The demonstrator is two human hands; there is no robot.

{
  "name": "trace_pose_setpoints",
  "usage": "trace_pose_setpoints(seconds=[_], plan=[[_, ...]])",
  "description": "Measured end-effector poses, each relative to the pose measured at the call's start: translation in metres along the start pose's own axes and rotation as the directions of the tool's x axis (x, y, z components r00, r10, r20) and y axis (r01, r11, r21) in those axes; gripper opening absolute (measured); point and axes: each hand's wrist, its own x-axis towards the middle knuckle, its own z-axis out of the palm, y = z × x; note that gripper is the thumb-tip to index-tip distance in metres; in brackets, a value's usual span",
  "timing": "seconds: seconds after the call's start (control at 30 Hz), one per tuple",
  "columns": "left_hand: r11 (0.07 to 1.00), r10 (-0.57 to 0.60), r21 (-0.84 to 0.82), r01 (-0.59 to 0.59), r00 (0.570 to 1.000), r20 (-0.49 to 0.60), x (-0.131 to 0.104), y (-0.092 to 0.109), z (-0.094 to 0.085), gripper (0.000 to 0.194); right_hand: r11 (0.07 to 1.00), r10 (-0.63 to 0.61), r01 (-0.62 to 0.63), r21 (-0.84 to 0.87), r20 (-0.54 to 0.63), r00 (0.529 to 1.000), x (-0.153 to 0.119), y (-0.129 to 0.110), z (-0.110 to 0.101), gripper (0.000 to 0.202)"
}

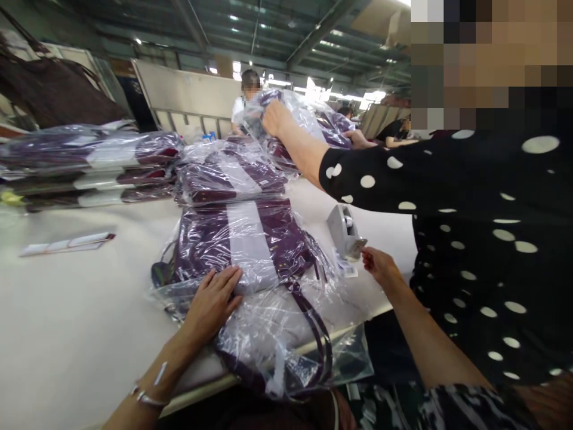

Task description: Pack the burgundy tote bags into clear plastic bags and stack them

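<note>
A dark purple bag in clear plastic lies on the table, a white band across its middle. My left hand rests on its lower part with the fingers spread, touching the plastic and the band's edge. To the right of the bag stands a grey tape dispenser. At its front end is my right hand, fingers pinched together; what they hold, if anything, is too small to tell. Dark straps and loose plastic hang over the near table edge.
Beside me on the right a person in a black dotted top reaches over the table, handling another wrapped bag. Wrapped bags are stacked at the back left and behind the near bag. A folded strip lies on the white table.
</note>
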Motion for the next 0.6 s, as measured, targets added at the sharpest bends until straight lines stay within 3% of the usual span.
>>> trace_pose_setpoints(seconds=[0.13,0.2,0.23,0.27,0.3,0.37,0.43,0.47,0.5,0.53,0.6], plan=[[0.997,-0.061,-0.037,0.064,0.995,0.074,0.000,0.008,-0.007,0.051,0.994,0.029,-0.027,-0.108,0.022,0.999,-0.025,0.012,-0.009,0.017],[0.995,-0.083,-0.055,0.089,0.992,0.097,0.000,0.010,-0.008,0.053,0.990,-0.033,0.053,-0.130,0.153,0.988,-0.043,-0.004,-0.002,0.020],[0.994,-0.089,-0.060,0.095,0.991,0.104,0.000,0.011,-0.008,0.054,0.983,-0.087,0.125,-0.131,0.267,0.960,-0.056,-0.016,0.007,0.024],[0.993,-0.093,-0.063,0.101,0.990,0.108,0.000,0.011,-0.008,0.055,0.969,-0.143,0.211,-0.126,0.407,0.902,-0.072,-0.031,0.020,0.029],[0.993,-0.095,-0.064,0.103,0.989,0.112,0.000,0.011,-0.008,0.055,0.948,-0.191,0.298,-0.112,0.549,0.813,-0.090,-0.046,0.037,0.033],[0.992,-0.096,-0.064,0.105,0.988,0.119,0.000,0.012,-0.009,0.056,0.906,-0.202,0.415,-0.085,0.775,0.599,-0.128,-0.074,0.081,0.034],[0.993,-0.095,-0.060,0.103,0.988,0.124,-0.001,0.012,-0.009,0.057,0.885,-0.182,0.463,-0.042,0.885,0.428,-0.158,-0.093,0.128,0.034],[0.993,-0.094,-0.058,0.102,0.988,0.124,-0.001,0.012,-0.009,0.058,0.866,-0.162,0.497,-0.047,0.915,0.369,-0.167,-0.099,0.151,0.033],[0.993,-0.094,-0.057,0.101,0.988,0.123,-0.001,0.012,-0.009,0.058,0.831,-0.125,0.549,-0.091,0.931,0.344,-0.172,-0.101,0.172,0.031],[0.993,-0.094,-0.057,0.101,0.988,0.121,-0.001,0.012,-0.009,0.058,0.774,-0.069,0.609,-0.171,0.934,0.350,-0.174,-0.102,0.190,0.029],[0.993,-0.094,-0.063,0.102,0.989,0.116,-0.001,0.011,-0.008,0.056,0.624,0.053,0.693,-0.360,0.905,0.422,-0.168,-0.097,0.217,0.028]])
